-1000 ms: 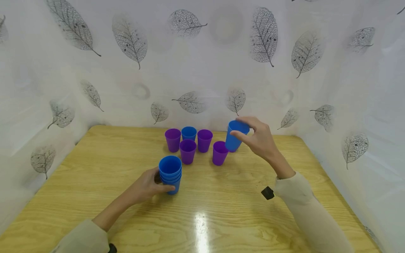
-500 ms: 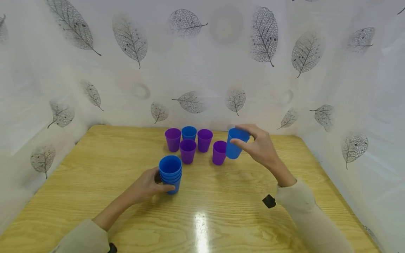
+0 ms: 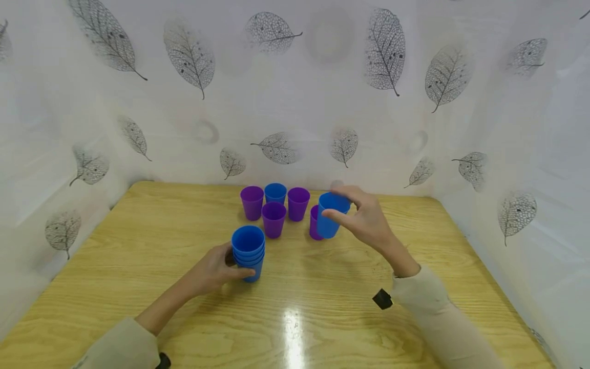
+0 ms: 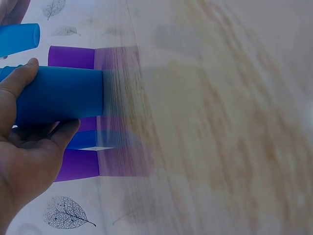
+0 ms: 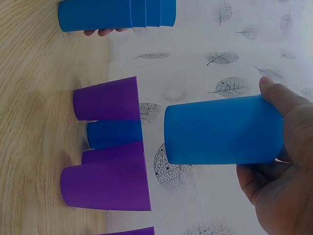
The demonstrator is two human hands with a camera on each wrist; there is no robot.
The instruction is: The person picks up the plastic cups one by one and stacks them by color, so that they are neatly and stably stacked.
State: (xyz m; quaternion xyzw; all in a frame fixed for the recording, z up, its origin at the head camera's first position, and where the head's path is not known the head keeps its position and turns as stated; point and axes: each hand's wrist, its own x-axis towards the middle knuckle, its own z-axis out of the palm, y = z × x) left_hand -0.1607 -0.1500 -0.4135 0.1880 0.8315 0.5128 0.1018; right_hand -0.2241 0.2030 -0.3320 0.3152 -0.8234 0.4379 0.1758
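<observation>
My left hand (image 3: 215, 270) grips an upright stack of several nested blue cups (image 3: 249, 242), thumb across its near side. In the left wrist view the stack (image 4: 63, 93) hides part of the cups behind it. My right hand (image 3: 366, 218) holds a single blue cup (image 3: 328, 225) by its upper part, fingers on the far side and thumb on the near side. That cup (image 5: 222, 129) is off the table in the right wrist view. It partly covers a purple cup (image 3: 314, 229) in the head view.
At the back of the wooden table (image 3: 152, 230), a blue cup (image 3: 275, 192) stands among purple cups: one on the left (image 3: 252, 204), one in front (image 3: 274, 221) and one on the right (image 3: 298, 205). A leaf-patterned sheet (image 3: 318, 92) hangs behind and at both sides.
My right hand has lowered the blue cup and then shifted it left, so it now overlaps the right-hand purple cup. The left hand and its stack have stayed put.
</observation>
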